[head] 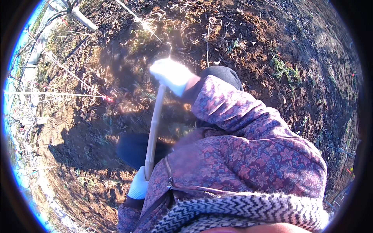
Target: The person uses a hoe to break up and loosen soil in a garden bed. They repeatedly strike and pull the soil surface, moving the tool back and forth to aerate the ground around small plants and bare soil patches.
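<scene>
A pale, jointed pole that looks like bamboo runs between my two white-gloved hands. My right hand grips its far end, and strong sunlight washes out the glove's detail. Near my left hip, my left hand is closed around the pole's near end, partly hidden by the floral jacket. A thin bright line shows just beyond the right glove; what it is I cannot tell. Below the pole lies shaded soil with leaf litter.
Bare branches and a whitish trunk or post stand at the left. A pale thin stem or cord reaches in toward a red tip. My dark-clothed knees flank the shaded soil. Green weeds grow at the right.
</scene>
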Tool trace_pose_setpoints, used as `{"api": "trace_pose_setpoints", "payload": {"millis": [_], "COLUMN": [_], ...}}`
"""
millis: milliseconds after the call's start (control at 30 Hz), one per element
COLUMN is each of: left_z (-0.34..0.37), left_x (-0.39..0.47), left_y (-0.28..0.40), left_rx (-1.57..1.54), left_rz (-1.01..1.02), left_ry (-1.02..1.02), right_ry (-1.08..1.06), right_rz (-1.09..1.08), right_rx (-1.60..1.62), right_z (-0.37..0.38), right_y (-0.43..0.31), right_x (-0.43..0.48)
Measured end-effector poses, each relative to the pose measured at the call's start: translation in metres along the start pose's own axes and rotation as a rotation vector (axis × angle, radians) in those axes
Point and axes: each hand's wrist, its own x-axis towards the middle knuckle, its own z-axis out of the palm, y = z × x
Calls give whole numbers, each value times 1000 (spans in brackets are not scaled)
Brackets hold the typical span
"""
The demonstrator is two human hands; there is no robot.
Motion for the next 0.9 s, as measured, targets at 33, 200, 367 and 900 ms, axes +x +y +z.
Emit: {"api": "trace_pose_setpoints", "payload": {"millis": [33, 200, 367, 900], "left_z": [-2, 1, 4, 17], "left_x": [0, 9, 1, 11], "left_y": [-4, -4, 44, 81], "left_rx": [-20, -212, 209, 99], "left_rz": [-30, -98, -43, -335], "left_ry": [-22, -74, -46, -50], "right_ry": [1, 401, 867, 304], "right_rz": [-25, -200, 381, 865], "right_rx": [259, 593, 253, -688], "right_z": [-24, -179, -267, -210], "right_y": [-15, -27, 106, 317], "right_x": [3, 1, -54, -27]}}
